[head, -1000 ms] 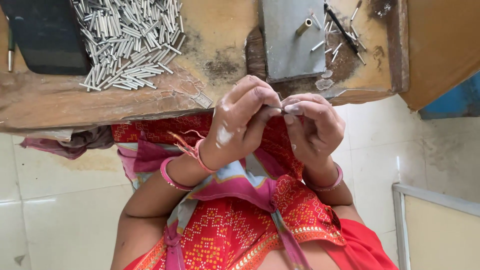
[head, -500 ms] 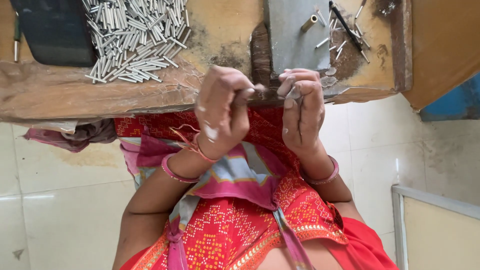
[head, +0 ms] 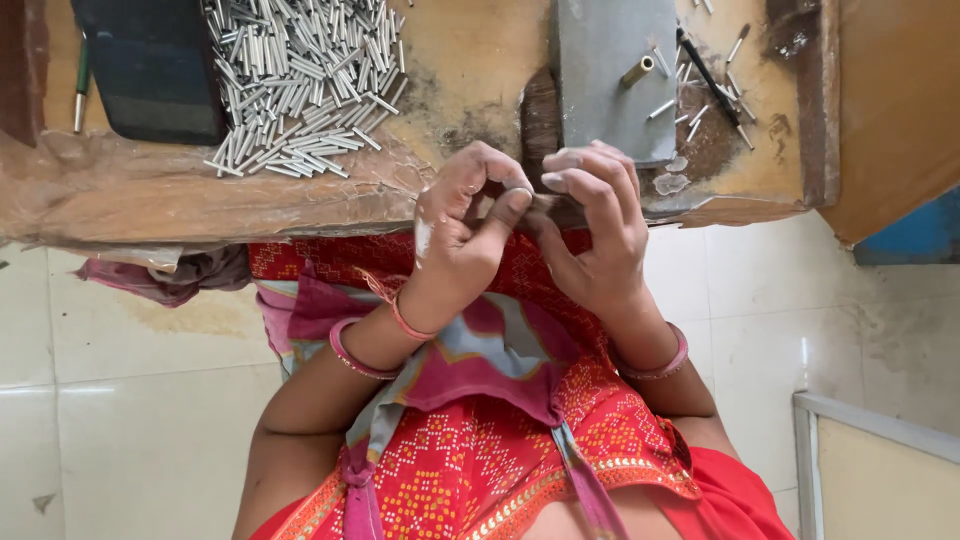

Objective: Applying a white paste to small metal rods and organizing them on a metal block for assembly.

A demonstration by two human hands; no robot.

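hands (head: 530,220) lowered together, metal tubes (head: 300,80) heaped

A worn wooden desk (head: 130,195) stands over a floor of pale, stained tiles (head: 140,440). A light framed panel (head: 880,470) sits low at one side, with blue (head: 920,235) beyond.

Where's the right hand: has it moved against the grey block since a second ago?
Yes. The right hand moved up the image: its fingertips now overlap the lower edge of the grey metal block; earlier they sat below it.
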